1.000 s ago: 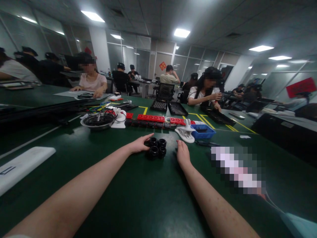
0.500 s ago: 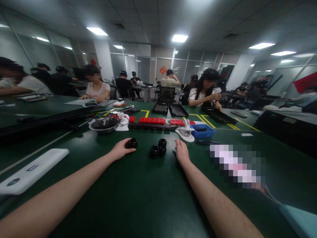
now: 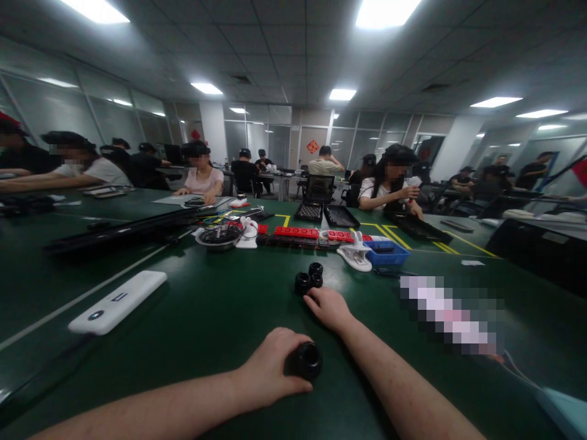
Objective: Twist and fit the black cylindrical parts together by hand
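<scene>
- Head view: my left hand (image 3: 270, 370) is low and near to my body, and its fingers are closed around one round black plastic knob-like piece (image 3: 304, 360). The open end of the piece points toward the right, and my thumb lies on its near side.
- My right hand (image 3: 328, 307) lies on the dark green table (image 3: 220, 318), further from me than my left hand. The fingers are bent a little and spread, palm down, and they hold nothing.
- Just beyond the fingertips (image 3: 310, 294) of my right hand stands a small group of three black round pieces (image 3: 309, 278) of the same kind. The fingertips are very close to the group; I cannot tell if they touch it.
- Far to the left of my left fingers lies a long white flat plastic box (image 3: 118, 301) with a dark mark on its top.
- Beyond the group of pieces, further from my fingers, I see a white plastic clamp-shaped holder (image 3: 355, 255) and, just right of it, a small blue plastic tray (image 3: 387, 253).
- Behind these things runs a row of red power strips (image 3: 312, 233), and to its left stands a round metal bowl with black cables (image 3: 217, 236).
- To the right of my right hand is a blurred patch on the table; I cannot tell what is there.
- Other persons sit at the far tables, well apart from my hands.
</scene>
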`<action>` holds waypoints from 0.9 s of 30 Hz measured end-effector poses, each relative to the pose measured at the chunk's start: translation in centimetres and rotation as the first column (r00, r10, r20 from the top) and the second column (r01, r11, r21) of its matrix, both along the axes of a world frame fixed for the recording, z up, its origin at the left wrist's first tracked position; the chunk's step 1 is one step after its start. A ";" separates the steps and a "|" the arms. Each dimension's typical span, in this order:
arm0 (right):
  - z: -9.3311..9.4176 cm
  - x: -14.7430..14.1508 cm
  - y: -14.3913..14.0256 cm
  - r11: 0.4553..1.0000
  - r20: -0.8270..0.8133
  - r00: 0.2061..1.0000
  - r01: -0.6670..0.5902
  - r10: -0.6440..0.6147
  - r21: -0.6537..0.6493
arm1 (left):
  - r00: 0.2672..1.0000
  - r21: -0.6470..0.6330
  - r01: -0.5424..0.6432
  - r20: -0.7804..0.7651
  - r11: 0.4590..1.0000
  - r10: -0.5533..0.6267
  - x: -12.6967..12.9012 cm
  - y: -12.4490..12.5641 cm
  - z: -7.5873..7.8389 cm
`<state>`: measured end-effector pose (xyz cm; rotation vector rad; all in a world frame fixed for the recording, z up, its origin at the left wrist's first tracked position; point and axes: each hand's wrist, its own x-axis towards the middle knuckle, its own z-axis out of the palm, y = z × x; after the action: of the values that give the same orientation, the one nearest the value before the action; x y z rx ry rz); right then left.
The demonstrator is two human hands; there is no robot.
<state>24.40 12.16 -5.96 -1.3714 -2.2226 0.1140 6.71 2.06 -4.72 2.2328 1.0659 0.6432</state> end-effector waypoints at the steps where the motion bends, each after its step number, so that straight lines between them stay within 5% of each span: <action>1: -0.1 -0.1 -0.1 1.000 0.021 1.000 -0.003 0.003 -0.014 | 0.999 0.011 0.033 0.003 0.999 -0.033 0.9 0.0 0.0; 6: -0.1 0.1 -0.8 0.998 0.070 0.997 -0.003 0.007 -0.067 | 0.997 0.061 0.070 0.021 0.996 -0.072 3.2 0.7 -0.4; 13: 0.3 -0.2 -1.1 0.989 0.038 0.999 -0.029 0.035 -0.142 | 0.997 0.051 0.075 0.004 0.996 -0.075 2.9 0.9 -0.5; 22: 0.7 3.0 -5.6 0.977 -0.200 0.979 -0.087 0.047 -0.196 | 0.997 -0.004 -0.074 -0.013 0.997 0.074 2.1 4.8 -0.8; 27: 0.4 2.9 -6.6 0.987 -0.354 0.930 -0.136 0.098 -0.083 | 0.998 0.014 -0.061 -0.017 0.998 0.061 1.9 5.7 -1.0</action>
<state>27.30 5.53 -5.56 -1.1643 -2.0171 0.4874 8.63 7.75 -5.70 2.2281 1.1450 0.6598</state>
